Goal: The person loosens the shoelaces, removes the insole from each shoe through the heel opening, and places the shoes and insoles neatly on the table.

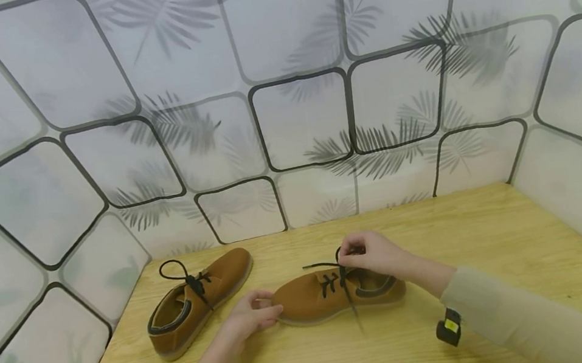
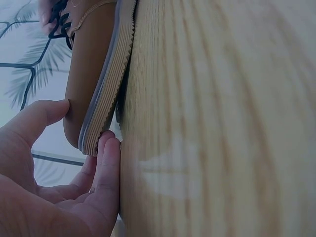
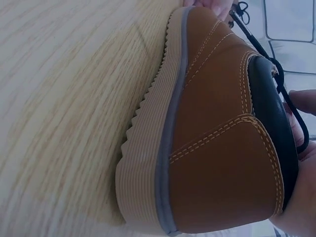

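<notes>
A brown shoe [image 1: 298,300] with black laces lies sole-down on the table, toe to the left. My left hand [image 1: 250,315] grips its toe; in the left wrist view the thumb presses the upper while the fingers [image 2: 109,153] reach under the ridged sole [image 2: 106,106]. Over the shoe's opening, my right hand [image 1: 372,253] pinches the black lace [image 1: 342,273] near its loop. One loose lace end points left and another hangs down the near side. The right wrist view shows the shoe's heel [image 3: 222,177] close up, with the right hand partly cut off behind it.
A matching brown shoe [image 1: 231,272] stands at the left with its black lace tied in a loop [image 1: 172,269]. The wooden table [image 1: 497,240] meets patterned curtain-like walls [image 1: 315,196] at the back and both sides. Dark wrist cameras [image 1: 449,327] sit on my sleeves.
</notes>
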A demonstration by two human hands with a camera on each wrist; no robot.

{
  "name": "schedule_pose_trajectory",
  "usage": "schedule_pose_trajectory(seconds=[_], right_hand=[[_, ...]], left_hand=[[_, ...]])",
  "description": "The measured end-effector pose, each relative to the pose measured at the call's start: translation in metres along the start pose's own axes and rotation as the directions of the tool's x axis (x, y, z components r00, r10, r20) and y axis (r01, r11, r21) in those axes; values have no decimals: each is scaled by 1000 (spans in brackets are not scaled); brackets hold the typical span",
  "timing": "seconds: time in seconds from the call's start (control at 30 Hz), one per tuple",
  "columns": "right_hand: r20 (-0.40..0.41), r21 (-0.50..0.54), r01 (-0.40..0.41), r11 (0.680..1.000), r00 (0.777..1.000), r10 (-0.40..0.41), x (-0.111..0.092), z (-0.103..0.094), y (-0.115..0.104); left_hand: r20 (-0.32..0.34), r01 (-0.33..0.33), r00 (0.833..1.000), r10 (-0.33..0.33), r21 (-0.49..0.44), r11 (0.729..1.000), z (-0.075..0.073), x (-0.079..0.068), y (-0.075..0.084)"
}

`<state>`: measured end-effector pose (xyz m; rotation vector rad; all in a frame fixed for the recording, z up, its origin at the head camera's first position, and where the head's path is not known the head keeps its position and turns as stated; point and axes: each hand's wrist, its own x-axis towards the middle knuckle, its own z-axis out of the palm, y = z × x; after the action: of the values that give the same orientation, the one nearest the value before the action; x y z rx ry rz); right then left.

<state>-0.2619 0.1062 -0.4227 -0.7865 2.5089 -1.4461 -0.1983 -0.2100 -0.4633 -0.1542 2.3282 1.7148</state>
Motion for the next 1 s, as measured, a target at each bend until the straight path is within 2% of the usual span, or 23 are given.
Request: schedule_pose_trajectory(seconds=[0.33, 0.73, 1.0], right_hand=[[-62, 156, -110, 982, 991, 121, 2, -2, 2], [-76, 304, -139, 943, 983, 169, 2, -6, 0], [-47, 347, -115, 931, 989, 139, 1, -7, -3]], left_hand=[[2, 0, 1000, 0, 1, 1000, 0, 0, 0], [-19, 9, 1000, -9, 1, 1000, 2, 1, -1], [-12, 5, 1000, -5, 4, 1000, 1, 0, 0]])
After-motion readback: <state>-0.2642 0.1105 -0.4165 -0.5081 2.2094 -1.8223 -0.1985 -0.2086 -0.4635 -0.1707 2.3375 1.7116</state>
